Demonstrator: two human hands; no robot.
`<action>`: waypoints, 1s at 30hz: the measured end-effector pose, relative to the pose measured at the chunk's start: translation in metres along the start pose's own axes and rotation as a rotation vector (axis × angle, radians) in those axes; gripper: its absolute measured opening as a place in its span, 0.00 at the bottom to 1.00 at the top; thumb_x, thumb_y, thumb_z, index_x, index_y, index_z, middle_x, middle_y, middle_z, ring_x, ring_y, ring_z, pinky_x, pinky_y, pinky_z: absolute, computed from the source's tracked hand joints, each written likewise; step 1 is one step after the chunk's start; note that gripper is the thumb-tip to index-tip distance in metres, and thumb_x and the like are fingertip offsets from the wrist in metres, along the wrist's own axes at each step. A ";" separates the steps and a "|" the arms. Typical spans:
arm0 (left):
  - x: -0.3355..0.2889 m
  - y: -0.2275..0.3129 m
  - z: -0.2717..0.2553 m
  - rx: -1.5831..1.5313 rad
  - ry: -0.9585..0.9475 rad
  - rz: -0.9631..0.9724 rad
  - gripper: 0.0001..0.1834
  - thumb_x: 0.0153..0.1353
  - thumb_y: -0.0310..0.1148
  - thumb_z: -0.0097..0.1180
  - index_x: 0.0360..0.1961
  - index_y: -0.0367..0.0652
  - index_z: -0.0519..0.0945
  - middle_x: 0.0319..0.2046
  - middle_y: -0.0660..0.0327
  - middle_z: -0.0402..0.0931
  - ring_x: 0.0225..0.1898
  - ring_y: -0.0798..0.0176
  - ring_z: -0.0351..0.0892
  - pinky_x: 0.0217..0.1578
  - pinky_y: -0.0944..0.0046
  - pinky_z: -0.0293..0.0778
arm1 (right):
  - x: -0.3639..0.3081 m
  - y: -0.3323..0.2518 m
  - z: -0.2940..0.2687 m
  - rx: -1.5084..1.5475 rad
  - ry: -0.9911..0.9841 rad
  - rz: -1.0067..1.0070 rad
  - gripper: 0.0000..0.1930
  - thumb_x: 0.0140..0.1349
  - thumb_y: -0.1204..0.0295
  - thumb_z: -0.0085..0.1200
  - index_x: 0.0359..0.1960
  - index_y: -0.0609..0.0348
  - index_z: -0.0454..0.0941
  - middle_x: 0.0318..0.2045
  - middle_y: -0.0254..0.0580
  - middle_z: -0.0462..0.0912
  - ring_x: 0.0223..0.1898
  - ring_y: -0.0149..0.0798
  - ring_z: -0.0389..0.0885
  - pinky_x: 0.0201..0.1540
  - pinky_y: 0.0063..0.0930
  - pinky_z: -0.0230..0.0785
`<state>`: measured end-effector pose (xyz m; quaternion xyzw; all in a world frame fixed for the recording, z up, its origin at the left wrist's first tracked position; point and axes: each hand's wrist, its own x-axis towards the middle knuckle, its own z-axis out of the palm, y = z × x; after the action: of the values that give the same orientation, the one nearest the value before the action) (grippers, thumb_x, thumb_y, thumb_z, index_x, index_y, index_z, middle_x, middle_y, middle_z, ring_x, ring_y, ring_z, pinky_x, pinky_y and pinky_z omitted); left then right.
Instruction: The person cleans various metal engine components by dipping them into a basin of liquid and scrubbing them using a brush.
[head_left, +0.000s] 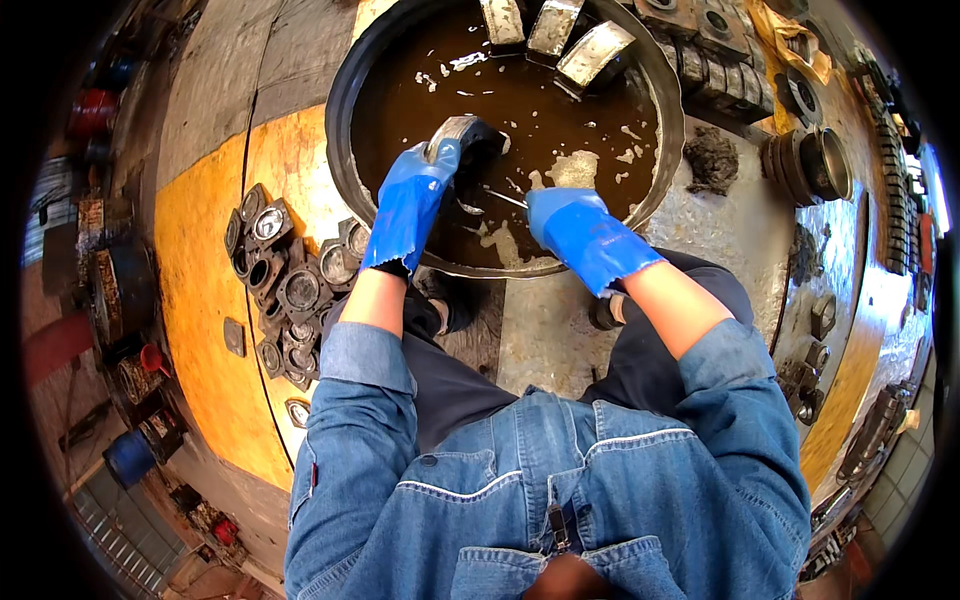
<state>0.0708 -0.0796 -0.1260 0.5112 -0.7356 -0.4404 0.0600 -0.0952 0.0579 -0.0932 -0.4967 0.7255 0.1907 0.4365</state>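
In a blue rubber glove, my left hand (412, 198) grips a curved metal part (474, 136) with a bright worn edge and a dark underside, tilted over the liquid. My right hand (586, 232), gloved the same way, is closed around a tool whose handle the glove hides. Only its thin metal shaft (507, 198) shows, pointing left toward the part but apart from it. Both hands are over the near half of a large round black basin (341, 130) of brown liquid with patches of foam. Several silvery metal blocks (596, 54) stand at its far right side.
Dark round-holed metal castings (303, 290) lie heaped left of the basin on yellow boards (205, 320). To the right are more stacked castings (735, 88), a dark tangled scouring wad (711, 160) and metal rings (826, 165). My legs straddle the basin's near side.
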 end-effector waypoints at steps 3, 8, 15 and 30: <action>0.003 0.011 0.004 0.019 -0.001 0.050 0.35 0.68 0.60 0.53 0.55 0.35 0.83 0.44 0.39 0.85 0.49 0.40 0.85 0.53 0.51 0.76 | 0.022 0.006 0.026 0.038 0.007 0.114 0.17 0.65 0.70 0.55 0.54 0.53 0.86 0.48 0.51 0.89 0.50 0.55 0.89 0.50 0.51 0.82; 0.006 0.001 0.003 0.023 -0.021 -0.005 0.36 0.68 0.60 0.52 0.56 0.34 0.83 0.46 0.38 0.85 0.52 0.39 0.84 0.55 0.51 0.75 | -0.005 0.015 0.011 0.008 0.149 -0.081 0.12 0.68 0.69 0.54 0.50 0.52 0.85 0.40 0.52 0.89 0.43 0.53 0.90 0.45 0.47 0.82; 0.007 0.011 0.011 0.131 -0.054 -0.006 0.40 0.63 0.62 0.57 0.60 0.35 0.81 0.51 0.40 0.84 0.55 0.40 0.84 0.57 0.52 0.76 | -0.064 0.058 0.032 -0.330 0.503 -0.030 0.08 0.65 0.71 0.55 0.44 0.52 0.82 0.36 0.47 0.88 0.35 0.54 0.89 0.36 0.50 0.81; -0.038 0.061 0.065 0.545 -0.152 -0.052 0.56 0.60 0.66 0.60 0.78 0.40 0.56 0.70 0.47 0.70 0.64 0.44 0.79 0.59 0.41 0.78 | -0.060 0.089 0.089 -0.274 0.692 -0.142 0.05 0.62 0.70 0.56 0.36 0.52 0.84 0.34 0.44 0.87 0.36 0.53 0.89 0.34 0.44 0.80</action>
<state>0.0112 -0.0049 -0.1085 0.4928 -0.8159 -0.2647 -0.1462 -0.1271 0.1932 -0.1068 -0.6348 0.7615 0.0760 0.1071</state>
